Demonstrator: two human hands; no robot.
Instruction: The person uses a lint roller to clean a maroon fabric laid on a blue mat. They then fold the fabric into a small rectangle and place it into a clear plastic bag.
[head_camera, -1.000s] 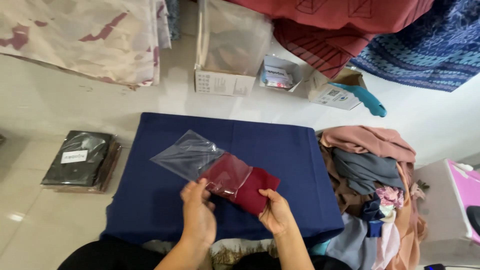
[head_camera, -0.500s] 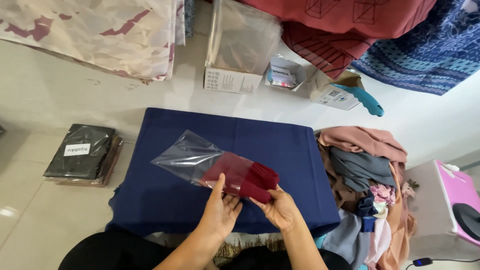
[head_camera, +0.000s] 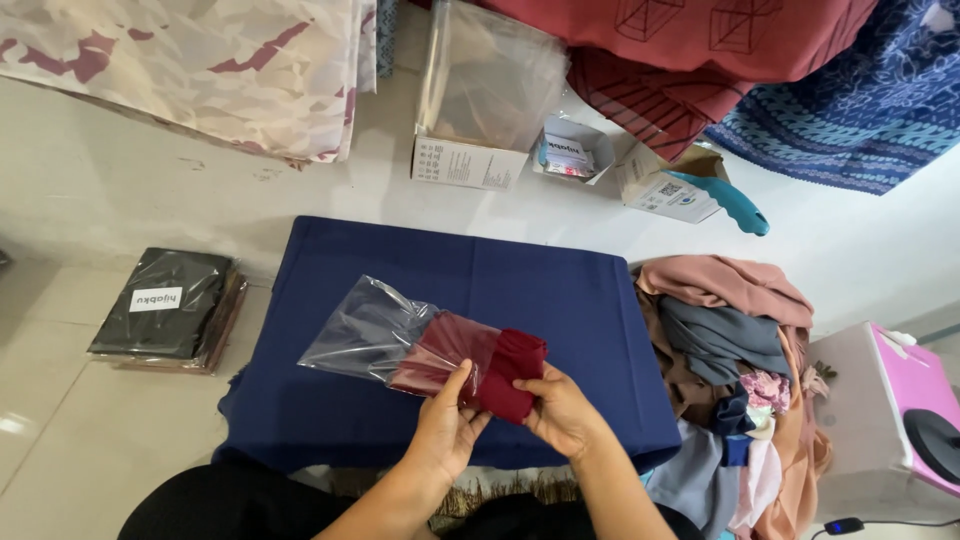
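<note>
Maroon folded cloth (head_camera: 505, 370) half inside clear bag (head_camera: 365, 330).

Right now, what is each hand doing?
Left hand: closed on the clear plastic bag.
Right hand: closed on the folded maroon cloth.

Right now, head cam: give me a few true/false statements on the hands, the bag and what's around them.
1. Both hands hold a folded dark red cloth partly inside a clear plastic bag. True.
2. The left hand is resting flat on the floor tiles. False: it grips the bag and cloth over the navy blue cloth-covered surface.
3. A heap of mixed fabrics lies to the right of that surface. True.
4. The stack of black packets sits on the navy surface. False: it lies on the floor to its left.
5. The right hand is empty. False: it holds the red cloth's end.
</note>
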